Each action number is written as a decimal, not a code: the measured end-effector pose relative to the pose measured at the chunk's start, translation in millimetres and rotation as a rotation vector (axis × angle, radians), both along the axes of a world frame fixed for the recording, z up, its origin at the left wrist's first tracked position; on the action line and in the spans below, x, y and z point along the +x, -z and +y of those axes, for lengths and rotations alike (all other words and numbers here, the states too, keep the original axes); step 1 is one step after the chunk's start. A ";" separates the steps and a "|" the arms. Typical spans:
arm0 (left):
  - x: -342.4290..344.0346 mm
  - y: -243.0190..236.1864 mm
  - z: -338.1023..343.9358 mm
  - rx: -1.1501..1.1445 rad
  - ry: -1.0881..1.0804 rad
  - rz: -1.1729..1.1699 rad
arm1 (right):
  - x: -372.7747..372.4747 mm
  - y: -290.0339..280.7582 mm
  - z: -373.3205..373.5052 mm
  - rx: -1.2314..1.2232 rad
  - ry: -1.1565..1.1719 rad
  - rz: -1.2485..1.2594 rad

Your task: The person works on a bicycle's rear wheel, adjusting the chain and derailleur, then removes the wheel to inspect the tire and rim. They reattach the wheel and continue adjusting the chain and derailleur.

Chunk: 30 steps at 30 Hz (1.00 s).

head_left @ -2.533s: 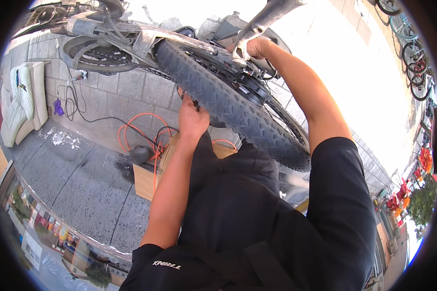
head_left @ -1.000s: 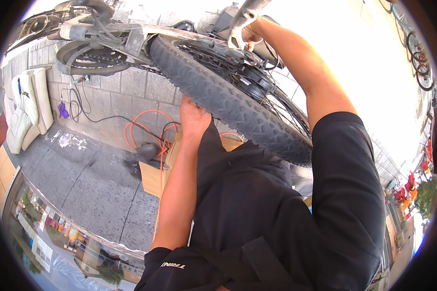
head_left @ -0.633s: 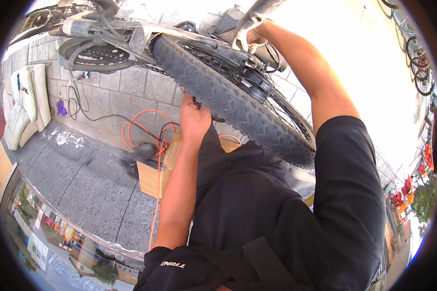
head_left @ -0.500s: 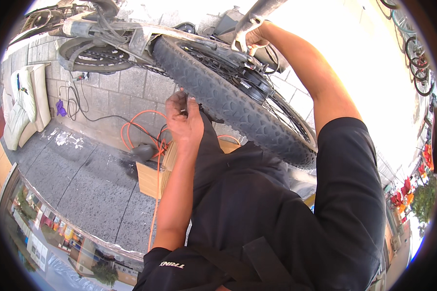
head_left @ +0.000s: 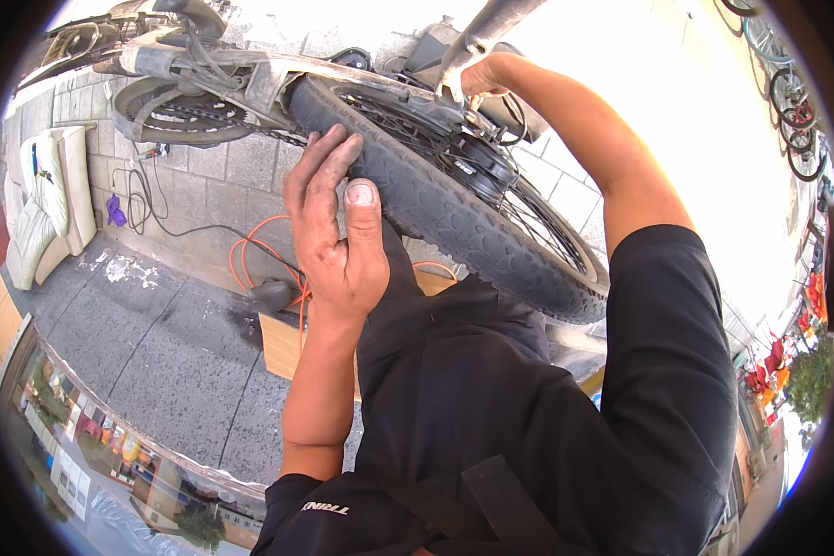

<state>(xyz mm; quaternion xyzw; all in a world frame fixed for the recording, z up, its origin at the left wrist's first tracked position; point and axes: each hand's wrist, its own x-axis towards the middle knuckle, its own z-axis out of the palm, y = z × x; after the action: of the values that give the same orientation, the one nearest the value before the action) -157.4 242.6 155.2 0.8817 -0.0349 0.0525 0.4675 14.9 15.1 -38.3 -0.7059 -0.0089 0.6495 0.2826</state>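
A bicycle with a pale, worn frame (head_left: pixel 157 57) has a knobbly black tyre (head_left: pixel 475 229) slanting across my view, with a black hub (head_left: pixel 482 164) and spokes inside it. My left hand (head_left: pixel 341 236) is raised at the tyre's near side, fingers loosely extended and dirty, nothing visible in them. Whether its fingertips touch the rubber I cannot tell. My right hand (head_left: pixel 485 77) reaches over the wheel to a pale metal fork (head_left: pixel 463 56), fingers curled behind it; what they hold is hidden. A chainring (head_left: pixel 185 119) and chain are at the wheel's left.
A worn cream cushioned seat (head_left: pixel 59 204), dark cables and a purple cloth (head_left: pixel 115 211) lie at the left. An orange hose (head_left: pixel 242 256) coils beside a cardboard piece (head_left: pixel 283 350) below the wheel. Parked bicycles (head_left: pixel 792 125) line the far right.
My left hand has left the tyre's underside and risen toward me and upward along its side, fingers now extended. My right hand remains at the fork, shifted only slightly.
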 end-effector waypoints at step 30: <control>-31.1 -90.7 -19.6 -0.113 0.642 0.218 | 8.4 107.0 -8.4 0.232 -0.873 -0.407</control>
<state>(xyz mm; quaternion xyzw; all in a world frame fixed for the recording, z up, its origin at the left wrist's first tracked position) -188.6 223.1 245.9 0.7990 -0.2577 -0.1899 0.5091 23.3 6.7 -145.3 -0.7126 -0.4311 0.5509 0.0532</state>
